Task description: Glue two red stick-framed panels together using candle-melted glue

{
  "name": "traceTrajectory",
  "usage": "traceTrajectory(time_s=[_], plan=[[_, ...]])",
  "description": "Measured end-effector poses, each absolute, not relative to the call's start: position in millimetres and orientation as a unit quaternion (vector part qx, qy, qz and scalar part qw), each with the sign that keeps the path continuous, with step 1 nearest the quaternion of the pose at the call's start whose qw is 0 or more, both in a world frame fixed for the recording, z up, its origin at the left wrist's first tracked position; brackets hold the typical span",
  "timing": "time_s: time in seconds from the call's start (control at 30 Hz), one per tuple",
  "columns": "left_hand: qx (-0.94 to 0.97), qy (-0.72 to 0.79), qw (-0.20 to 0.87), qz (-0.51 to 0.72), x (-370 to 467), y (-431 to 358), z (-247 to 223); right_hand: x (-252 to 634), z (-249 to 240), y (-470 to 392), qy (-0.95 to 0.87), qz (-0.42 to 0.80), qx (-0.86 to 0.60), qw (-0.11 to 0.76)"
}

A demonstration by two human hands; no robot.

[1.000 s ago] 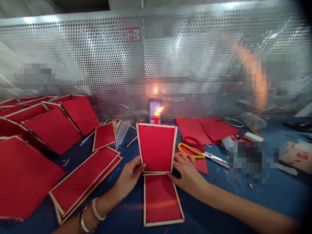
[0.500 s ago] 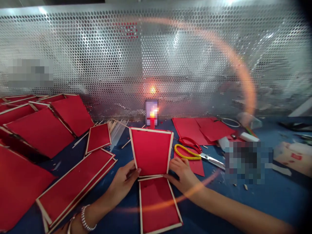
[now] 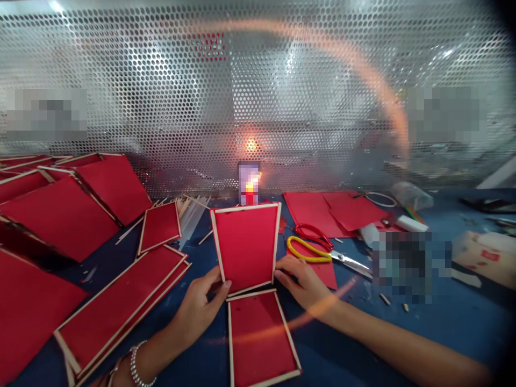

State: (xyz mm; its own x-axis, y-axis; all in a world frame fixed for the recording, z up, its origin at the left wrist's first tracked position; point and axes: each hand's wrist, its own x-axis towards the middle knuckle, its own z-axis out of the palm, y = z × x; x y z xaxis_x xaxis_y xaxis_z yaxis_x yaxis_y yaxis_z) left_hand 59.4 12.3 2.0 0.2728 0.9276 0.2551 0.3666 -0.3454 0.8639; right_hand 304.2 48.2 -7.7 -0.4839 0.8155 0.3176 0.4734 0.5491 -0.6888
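Red paper stretched on thin pale wooden strips makes up the upright panel [image 3: 245, 247] that I have between both hands. My left hand [image 3: 199, 309] pinches its lower left corner, fingers closed on the frame edge, and my right hand [image 3: 304, 282] presses curled fingers against its lower right corner. That panel stands tilted, its bottom edge meeting the top edge of a second framed panel [image 3: 260, 336] lying flat on the blue table [image 3: 435, 328], just nearer to me than the upright panel.

Behind the upright panel a small candle [image 3: 250, 192] burns against the perforated metal screen [image 3: 258, 97]. Right of the upright panel, just past my right hand, lie scissors [image 3: 318, 248] with one red and one yellow handle, resting partly on loose red sheets [image 3: 334, 210]. Left of the upright panel sits a smaller framed square [image 3: 160, 228], with a bundle of thin sticks [image 3: 193, 212] between them, and a stack of long framed panels [image 3: 121, 309] lies beside my left wrist. Further left, larger red panels [image 3: 64, 215] overlap in a pile. A silver bracelet [image 3: 135, 365] circles my left wrist.
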Motion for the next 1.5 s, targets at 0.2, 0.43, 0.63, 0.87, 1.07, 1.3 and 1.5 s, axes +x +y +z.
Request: traceTrajectory(time_s=[0.2,0.43,0.63,0.87,1.07,1.3,1.5], plan=[[0.713,0.448,0.362,0.4,61.5,12.4,2.2,304.9,-8.9,46.6,-0.816,0.27,-0.38,0.343],[0.726,0.45,0.35,0.384,60.4,13.7,1.2,304.1,-15.3,46.3,-0.819,0.263,-0.379,0.341],[0.729,0.45,0.346,0.383,59.2,13.3,1.3,304.3,-14.7,45.4,-0.83,0.224,-0.384,0.336],[0.73,0.452,0.352,0.373,59.1,13.0,0.7,303.8,-19.3,47.6,-0.833,0.204,-0.386,0.338],[0.721,0.444,0.37,0.381,58.9,15.5,-2.8,302.4,-15.6,46.2,-0.84,0.188,-0.394,0.321],[0.712,0.453,0.384,0.375,58.2,16.1,-4.7,301.5,-14.9,46.7,-0.859,0.157,-0.401,0.277],[0.712,0.451,0.386,0.375,59.5,15.9,-2.0,301.8,-13.9,45.4,-0.857,0.165,-0.408,0.268]])
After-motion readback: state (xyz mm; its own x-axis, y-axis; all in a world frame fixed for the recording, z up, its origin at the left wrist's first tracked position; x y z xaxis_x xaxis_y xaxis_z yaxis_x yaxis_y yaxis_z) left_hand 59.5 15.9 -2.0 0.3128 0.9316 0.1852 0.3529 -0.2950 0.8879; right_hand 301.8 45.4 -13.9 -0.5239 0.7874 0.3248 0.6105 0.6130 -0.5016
